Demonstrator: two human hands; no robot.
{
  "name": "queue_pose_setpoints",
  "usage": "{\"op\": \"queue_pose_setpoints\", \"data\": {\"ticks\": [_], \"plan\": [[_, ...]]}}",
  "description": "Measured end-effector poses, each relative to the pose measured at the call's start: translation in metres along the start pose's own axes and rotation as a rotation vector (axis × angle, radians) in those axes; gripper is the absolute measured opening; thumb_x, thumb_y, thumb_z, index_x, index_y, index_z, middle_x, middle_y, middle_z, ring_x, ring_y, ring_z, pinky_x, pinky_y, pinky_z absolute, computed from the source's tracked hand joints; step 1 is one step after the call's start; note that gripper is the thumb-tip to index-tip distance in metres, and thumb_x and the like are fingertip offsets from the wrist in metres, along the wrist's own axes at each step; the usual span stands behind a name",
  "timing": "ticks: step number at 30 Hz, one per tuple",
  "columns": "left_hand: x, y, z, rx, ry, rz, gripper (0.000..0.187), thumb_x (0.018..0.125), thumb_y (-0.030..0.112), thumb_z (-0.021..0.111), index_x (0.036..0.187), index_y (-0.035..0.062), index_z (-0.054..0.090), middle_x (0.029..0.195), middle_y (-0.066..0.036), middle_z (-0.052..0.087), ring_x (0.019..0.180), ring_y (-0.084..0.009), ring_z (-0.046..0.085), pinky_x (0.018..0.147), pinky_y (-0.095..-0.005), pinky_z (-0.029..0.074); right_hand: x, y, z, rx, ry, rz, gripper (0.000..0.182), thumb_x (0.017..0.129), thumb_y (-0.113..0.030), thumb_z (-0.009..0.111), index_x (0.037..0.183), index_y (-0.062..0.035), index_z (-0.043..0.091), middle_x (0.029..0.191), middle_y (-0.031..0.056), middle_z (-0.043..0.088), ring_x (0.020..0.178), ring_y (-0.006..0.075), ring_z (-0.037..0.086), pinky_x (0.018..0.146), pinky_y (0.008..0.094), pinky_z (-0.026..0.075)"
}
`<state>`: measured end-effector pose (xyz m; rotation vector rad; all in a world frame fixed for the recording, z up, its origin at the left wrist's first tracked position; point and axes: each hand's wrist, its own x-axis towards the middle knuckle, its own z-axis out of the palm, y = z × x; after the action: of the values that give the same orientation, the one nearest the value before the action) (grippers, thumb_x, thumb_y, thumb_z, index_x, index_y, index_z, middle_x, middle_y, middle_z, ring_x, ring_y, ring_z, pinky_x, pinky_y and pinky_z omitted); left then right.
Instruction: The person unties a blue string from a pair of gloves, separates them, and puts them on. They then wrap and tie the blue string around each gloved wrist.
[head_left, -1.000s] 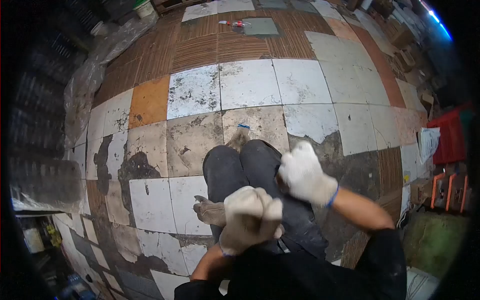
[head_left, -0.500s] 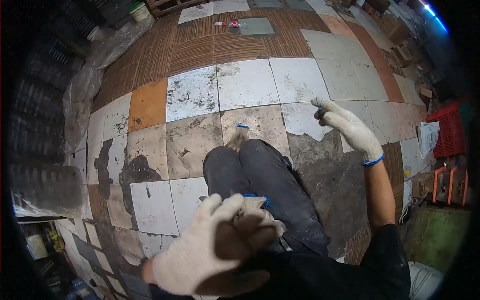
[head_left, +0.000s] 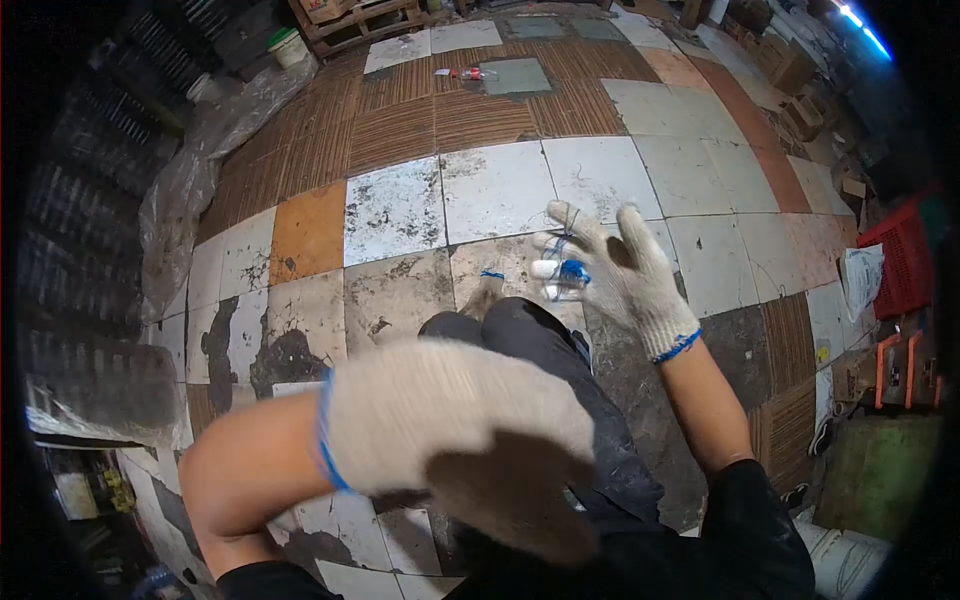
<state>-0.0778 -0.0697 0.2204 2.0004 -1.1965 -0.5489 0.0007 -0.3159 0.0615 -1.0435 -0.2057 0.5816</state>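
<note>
My left hand (head_left: 455,415), in a cream knitted glove with a blue cuff, is close to the camera above my lap. Its fingers point down to the right, in shadow and blurred, so their grip does not show. My right hand (head_left: 620,270) wears a matching glove and is raised over the floor with its fingers spread. Blue thread (head_left: 562,240) crosses its fingers, and a blue patch (head_left: 573,271) and white tips show there. Beyond the knees of my dark trousers (head_left: 530,330) is a pale cloth-like thing with a blue edge (head_left: 487,290).
Patchwork tiles (head_left: 500,195) cover the floor, some broken. A plastic bottle (head_left: 475,74) lies at the far side. Plastic sheeting (head_left: 180,210) runs along the left. On the right are a red crate (head_left: 900,255), orange-handled items (head_left: 890,370) and a green box (head_left: 870,465).
My left hand has risen and turned over, its forearm now in view and the glove on my lap hidden behind it. My right hand has moved left and down, with its fingers spread wider.
</note>
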Motion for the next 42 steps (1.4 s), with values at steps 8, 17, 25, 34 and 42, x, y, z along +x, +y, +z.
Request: {"op": "queue_pose_setpoints", "data": {"ticks": [8,17,25,34,42], "plan": [[0.032,0.002,-0.131,0.492,0.195,-0.571,0.052,0.099,0.043,0.070,0.113,-0.0062,0.079,0.100,-0.021,0.080,0.088,-0.0216,0.079,0.086,-0.0373,0.066,0.004,0.014,-0.018,0.555,-0.270,-0.030,0.105,0.102,-0.083,0.033,0.173,-0.0071,0.017,0.165,0.0365,0.034,0.147,0.0547,0.045,0.121,0.0678,0.037],[0.041,-0.090,0.020,0.798,0.697,-0.378,0.033,0.089,0.039,0.079,0.102,0.0087,0.079,0.117,-0.010,0.074,0.124,-0.0309,0.064,0.117,-0.0707,0.031,0.004,-0.009,0.053,0.545,-0.276,-0.142,0.109,0.102,-0.082,0.040,0.173,-0.0041,0.012,0.172,0.0288,0.022,0.157,0.0435,0.031,0.128,0.0597,0.029],[-0.058,-0.165,-0.004,1.019,0.921,-0.676,0.015,0.095,0.025,0.074,0.097,0.0100,0.078,0.112,-0.007,0.074,0.113,-0.0287,0.066,0.122,-0.0551,0.027,-0.019,0.003,0.019,0.360,0.062,0.018,0.087,0.104,-0.061,0.055,0.150,0.0133,0.050,0.145,0.0319,0.059,0.128,0.0478,0.064,0.102,0.0578,0.057],[-0.287,-0.265,-0.035,0.065,0.791,-1.223,0.078,0.086,0.043,0.078,0.148,-0.0020,0.059,0.134,-0.024,0.073,0.125,-0.0377,0.070,0.098,-0.0447,0.057,-0.065,0.002,-0.054,0.147,0.414,0.076,0.064,0.104,-0.055,0.058,0.124,0.0050,0.071,0.121,0.0245,0.073,0.107,0.0397,0.073,0.094,0.0544,0.059],[-0.340,-0.235,0.001,0.653,0.539,-1.671,0.077,0.085,0.055,0.081,0.142,0.0068,0.063,0.138,-0.014,0.070,0.124,-0.0299,0.068,0.104,-0.0531,0.049,-0.082,0.005,-0.056,-0.258,0.419,0.050,0.046,0.100,-0.044,0.068,0.113,-0.0014,0.078,0.109,0.0126,0.077,0.103,0.0255,0.070,0.095,0.0439,0.054]]}}
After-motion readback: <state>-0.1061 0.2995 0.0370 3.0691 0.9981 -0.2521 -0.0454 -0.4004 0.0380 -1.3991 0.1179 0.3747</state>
